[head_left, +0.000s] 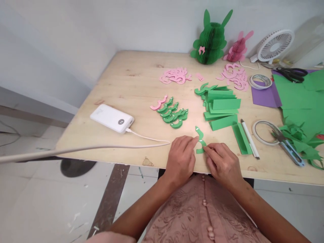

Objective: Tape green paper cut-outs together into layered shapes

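Observation:
A wavy green paper cutout (199, 134) with small white strips on it lies at the table's front edge, between my hands. My left hand (181, 157) has its fingers curled together, the fingertips at the cutout's left edge. On the other side, my right hand (224, 162) pinches the cutout's lower right edge. Just beyond, several similar green cutouts (174, 114) with white strips lie in a loose pile, a pink cutout (159, 103) beside them. Folded green paper strips (222, 104) are stacked further right.
A white power bank (111, 118) with a cable lies left. Pink cutouts (176, 75) and a green honeycomb paper rabbit (211, 42) are at the back. A marker (250, 138), tape roll (260, 82), scissors (291, 152), black-handled tool (291, 73) and fan (274, 45) are right.

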The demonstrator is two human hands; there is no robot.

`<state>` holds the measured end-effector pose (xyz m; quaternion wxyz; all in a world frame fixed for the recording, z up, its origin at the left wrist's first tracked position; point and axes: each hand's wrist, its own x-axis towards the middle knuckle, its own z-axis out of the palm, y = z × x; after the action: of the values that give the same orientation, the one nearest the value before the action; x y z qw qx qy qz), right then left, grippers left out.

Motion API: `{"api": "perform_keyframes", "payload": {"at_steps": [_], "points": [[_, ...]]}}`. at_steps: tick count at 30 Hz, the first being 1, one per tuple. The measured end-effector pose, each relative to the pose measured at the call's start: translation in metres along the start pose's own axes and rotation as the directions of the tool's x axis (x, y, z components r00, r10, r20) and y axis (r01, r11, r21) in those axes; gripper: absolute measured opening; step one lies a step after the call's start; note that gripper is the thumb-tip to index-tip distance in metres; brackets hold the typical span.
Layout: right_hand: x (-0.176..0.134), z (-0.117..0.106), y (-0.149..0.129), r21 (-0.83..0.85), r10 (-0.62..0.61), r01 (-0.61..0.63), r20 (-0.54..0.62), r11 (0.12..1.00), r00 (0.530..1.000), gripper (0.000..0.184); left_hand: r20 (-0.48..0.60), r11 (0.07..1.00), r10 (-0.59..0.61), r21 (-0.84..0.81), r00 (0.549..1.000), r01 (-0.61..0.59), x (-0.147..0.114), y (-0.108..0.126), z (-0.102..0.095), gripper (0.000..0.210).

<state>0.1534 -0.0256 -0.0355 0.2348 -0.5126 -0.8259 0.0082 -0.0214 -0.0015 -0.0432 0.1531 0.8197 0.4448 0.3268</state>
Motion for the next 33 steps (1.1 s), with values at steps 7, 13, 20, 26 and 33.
{"api": "perform_keyframes", "payload": {"at_steps": [7,13,20,26,33], "points": [[-0.001,0.000,0.000,0.051,0.011,-0.009,-0.053,0.999,0.999,0.021,-0.033,0.999,-0.038,0.003,0.999,0.038,-0.004,0.004,0.003,0.013],[-0.001,0.000,0.001,0.100,0.089,-0.079,-0.102,0.992,0.991,0.021,0.051,0.989,-0.022,0.144,0.998,0.014,0.003,0.007,0.003,0.010],[-0.002,0.001,0.001,0.121,0.118,-0.101,-0.147,0.988,0.982,0.022,0.021,0.987,0.008,0.159,1.000,-0.011,0.003,0.001,0.005,0.009],[-0.003,0.001,0.001,0.121,0.117,-0.093,-0.211,0.988,0.970,0.016,-0.095,0.999,-0.007,0.048,0.995,0.012,0.000,-0.001,0.006,0.004],[-0.004,-0.002,-0.001,0.140,0.156,-0.129,-0.210,0.982,0.965,0.010,-0.205,0.995,-0.099,-0.047,0.974,0.092,-0.003,-0.003,0.006,0.017]]}}
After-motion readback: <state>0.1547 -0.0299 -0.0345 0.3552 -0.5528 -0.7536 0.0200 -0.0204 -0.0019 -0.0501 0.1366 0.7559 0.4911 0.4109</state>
